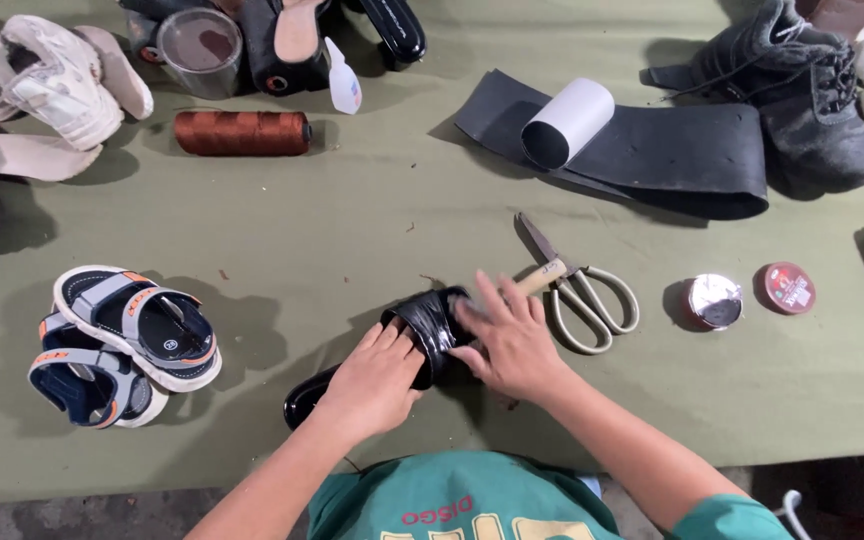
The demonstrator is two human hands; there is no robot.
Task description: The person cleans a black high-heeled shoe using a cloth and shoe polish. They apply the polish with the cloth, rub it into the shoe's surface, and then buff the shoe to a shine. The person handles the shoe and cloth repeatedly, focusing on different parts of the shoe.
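Olive cloth table under scattered shoes, scissors, thread spool.

1. I see a counter covered in olive-green cloth, carrying everything here.
2. At its near middle lies a glossy black sandal, with scissors just beside it on the right.
3. Further right sit a round silver tin and a small red lid, near each other.
4. At the left, a pair of grey-and-orange child's sandals lies stacked.
5. Towards the far edge I make out a brown thread spool, a black rubber sheet bearing a white roll, and a dark boot.
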